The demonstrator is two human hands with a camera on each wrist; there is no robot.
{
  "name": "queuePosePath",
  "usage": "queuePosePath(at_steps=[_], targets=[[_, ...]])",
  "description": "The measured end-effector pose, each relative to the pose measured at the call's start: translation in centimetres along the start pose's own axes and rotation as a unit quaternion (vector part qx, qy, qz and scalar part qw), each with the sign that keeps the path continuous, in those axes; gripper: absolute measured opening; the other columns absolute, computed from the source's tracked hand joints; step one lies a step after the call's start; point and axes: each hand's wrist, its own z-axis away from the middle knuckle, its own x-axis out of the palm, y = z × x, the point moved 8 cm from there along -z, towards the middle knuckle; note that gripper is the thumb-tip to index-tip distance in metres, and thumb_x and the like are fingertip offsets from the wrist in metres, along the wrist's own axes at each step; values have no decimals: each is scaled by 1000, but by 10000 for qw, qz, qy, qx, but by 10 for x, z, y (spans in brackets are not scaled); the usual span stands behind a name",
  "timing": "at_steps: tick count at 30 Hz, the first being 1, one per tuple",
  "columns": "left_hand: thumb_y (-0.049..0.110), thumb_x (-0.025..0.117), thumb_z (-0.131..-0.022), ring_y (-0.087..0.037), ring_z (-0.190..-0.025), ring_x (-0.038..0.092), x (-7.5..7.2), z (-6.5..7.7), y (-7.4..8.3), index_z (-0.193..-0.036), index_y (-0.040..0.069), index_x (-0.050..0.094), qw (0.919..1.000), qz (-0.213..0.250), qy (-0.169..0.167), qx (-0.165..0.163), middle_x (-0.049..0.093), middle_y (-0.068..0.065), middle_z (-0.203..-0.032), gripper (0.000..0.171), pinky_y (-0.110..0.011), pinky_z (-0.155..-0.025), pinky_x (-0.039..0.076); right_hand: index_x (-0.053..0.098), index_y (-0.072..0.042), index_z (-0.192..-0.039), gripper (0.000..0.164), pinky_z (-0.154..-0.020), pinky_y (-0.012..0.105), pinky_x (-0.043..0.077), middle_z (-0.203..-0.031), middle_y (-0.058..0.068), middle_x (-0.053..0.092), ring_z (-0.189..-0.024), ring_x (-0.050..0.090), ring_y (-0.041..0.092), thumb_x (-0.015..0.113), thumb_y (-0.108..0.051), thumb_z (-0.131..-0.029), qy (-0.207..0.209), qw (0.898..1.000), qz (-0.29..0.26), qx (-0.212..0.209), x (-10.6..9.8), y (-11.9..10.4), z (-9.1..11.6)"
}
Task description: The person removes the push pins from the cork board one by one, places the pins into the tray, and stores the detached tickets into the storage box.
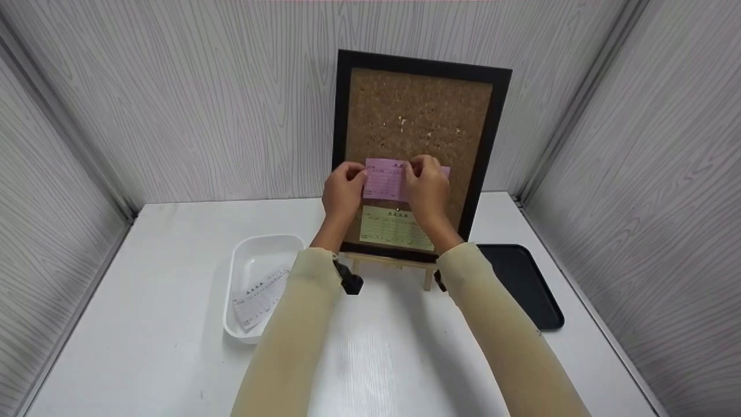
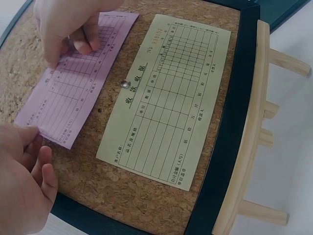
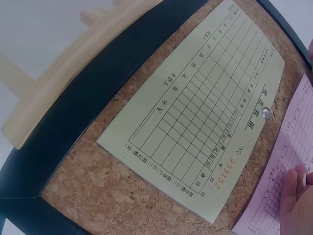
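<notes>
A pink receipt slip [image 1: 382,180] lies against a black-framed corkboard [image 1: 417,116], which leans upright on a wooden easel. My left hand [image 1: 343,191] pinches the slip's left edge between thumb and forefinger. At the slip's upper middle, my right hand [image 1: 427,188] has thumb and forefinger drawn together, the other fingers curled over the paper; I cannot tell what lies between those fingertips. Just below, a pale green receipt slip [image 2: 166,103] hangs on the cork by a shiny pushpin [image 2: 125,84] at its top middle. My right hand and wrist hide parts of both slips in the head view.
To the left, a white tray [image 1: 234,272] holds white receipt slips [image 1: 263,298]. A black tray [image 1: 524,278] lies at the right, partly behind my right sleeve. The easel's wooden legs [image 1: 428,279] stand on the white table [image 1: 173,359], with panelled walls around it.
</notes>
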Motion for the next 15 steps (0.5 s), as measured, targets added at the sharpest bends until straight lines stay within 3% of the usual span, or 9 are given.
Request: queuePosePath(at_steps=[10,15], targets=[[26,64,-99,-17,-89,61,-1,2,1,-109,14,71,10000,-18,-63,-38,70,-3,-100,17,-34,-77,46,65,-5,-108,21,-81,33,50,-102,7,63,-91,58,18,60,-25,-102,-126,9998,-151,36,1,4,-2],[26,64,-99,-17,-88,61,-2,3,1,-109,14,71,10000,6,-75,-42,70,-3,-101,17,-34,-77,47,67,-4,-108,19,-84,38,51,-104,9,64,-94,63,22,62,-21,-102,111,9995,53,-306,-1,-3,-1]])
